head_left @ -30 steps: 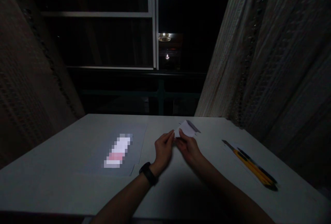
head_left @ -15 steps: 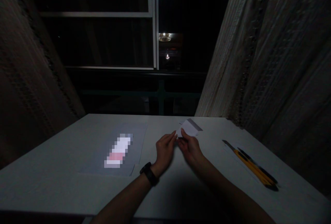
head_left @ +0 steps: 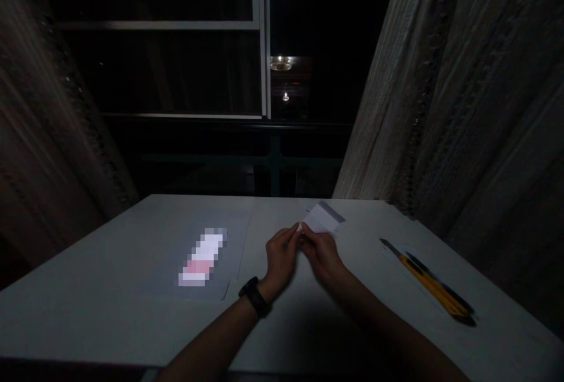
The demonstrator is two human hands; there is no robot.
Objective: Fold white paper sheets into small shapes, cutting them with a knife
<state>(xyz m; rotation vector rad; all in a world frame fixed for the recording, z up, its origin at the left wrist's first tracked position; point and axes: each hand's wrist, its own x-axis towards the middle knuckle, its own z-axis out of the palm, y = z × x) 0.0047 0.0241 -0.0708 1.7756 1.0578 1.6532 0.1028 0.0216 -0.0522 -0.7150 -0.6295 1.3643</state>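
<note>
A small piece of folded white paper point(head_left: 324, 217) is held up over the table, slanting away to the upper right, with a shaded flap along its far edge. My left hand point(head_left: 281, 253) pinches its near left corner; a dark watch point(head_left: 254, 297) is on that wrist. Close beside it, my right hand point(head_left: 325, 254) grips the same corner, its thumb against the left hand's fingertips. The fingers beneath the paper are partly hidden.
On the white table point(head_left: 110, 323), a sheet of paper point(head_left: 233, 253) lies at left with a bright, pixelated object point(head_left: 202, 258) on it. A yellow utility knife point(head_left: 429, 285) lies at right beside a dark, pen-like item point(head_left: 434, 276). Curtains point(head_left: 388, 106) flank a dark window.
My right thumb has slid from the paper's face down and left to the near corner, meeting the left fingertips. More of the paper's face shows.
</note>
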